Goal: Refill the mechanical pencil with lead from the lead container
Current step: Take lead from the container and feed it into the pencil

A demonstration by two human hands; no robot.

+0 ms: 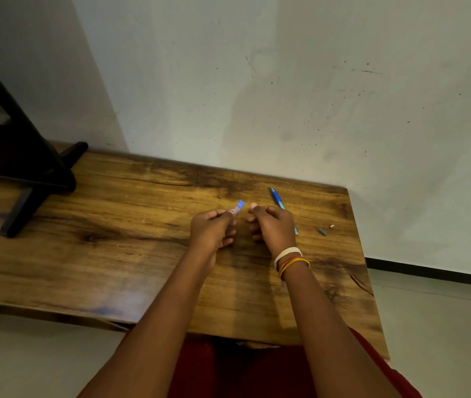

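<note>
Left-hand fingers (pixel 230 215) are pinching the small translucent lead container with a blue cap (pixel 237 208); the right hand (pixel 271 225) is curling loosely, apparently holding nothing. The blue mechanical pencil (pixel 278 200) is lying on the wooden table (pixel 113 225) behind it. Leads are probably light and brittle: grip lightly, mid-length.

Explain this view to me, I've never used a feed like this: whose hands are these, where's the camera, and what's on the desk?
There is no machine here. A person wears one camera on the head, looking down at their own bare hands over a wooden desk set against a wall. The left hand pinches a small lead case with a blue cap. The right hand, with bangles at the wrist, is curled beside it; whether it holds a lead is too small to tell. A blue pencil lies on the desk behind that hand, partly hidden, with two tiny parts to its right.
</note>
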